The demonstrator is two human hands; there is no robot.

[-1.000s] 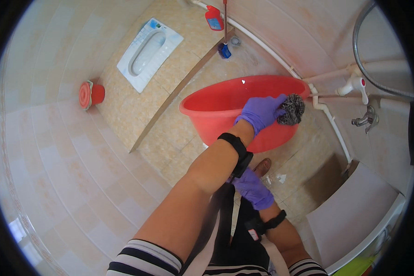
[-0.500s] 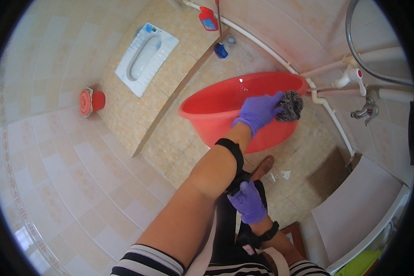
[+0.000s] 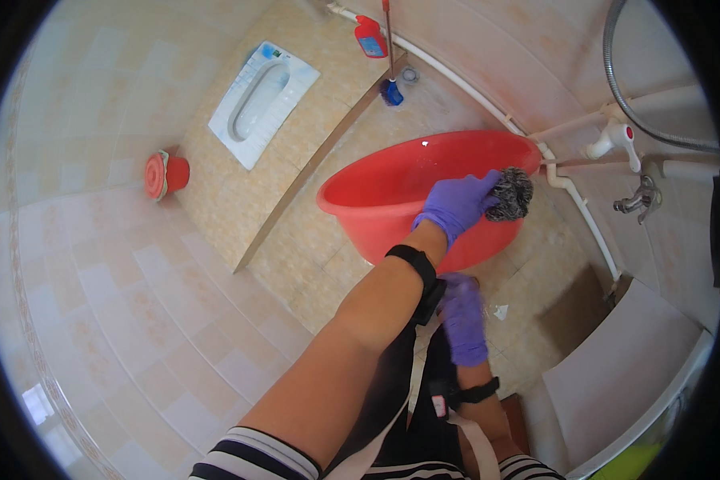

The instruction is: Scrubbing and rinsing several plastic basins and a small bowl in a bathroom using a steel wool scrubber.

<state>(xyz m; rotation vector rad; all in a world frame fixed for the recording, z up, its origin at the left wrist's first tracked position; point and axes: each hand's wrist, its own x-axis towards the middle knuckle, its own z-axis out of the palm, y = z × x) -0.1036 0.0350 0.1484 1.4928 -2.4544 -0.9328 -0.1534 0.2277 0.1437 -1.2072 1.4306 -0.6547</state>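
A large red plastic tub (image 3: 424, 210) stands tilted on the tiled floor, its opening facing up and away. My left hand (image 3: 456, 206), in a purple rubber glove, is at the tub's near right rim. Its fingers are closed on a bunched, mottled grey-and-black cloth (image 3: 510, 194), which rests against the rim and outer wall. Below the tub, beside my left wrist, is my right hand (image 3: 462, 316), gloved in purple too. Its fingers are smeared by motion and partly behind the left forearm's strap, so their state cannot be made out.
A white squat toilet (image 3: 262, 102) is set in a raised tiled step at the left. Near its edge are a red bottle (image 3: 370, 37) and a blue-headed brush (image 3: 391, 92). A small lidded red bucket (image 3: 166, 174) stands by the wall. Pipes and a metal tap (image 3: 638, 198) line the right wall.
My right hand has moved up and forward from beside my left forearm toward the tub. The left hand keeps the cloth at the rim. The whole view has shifted slightly.
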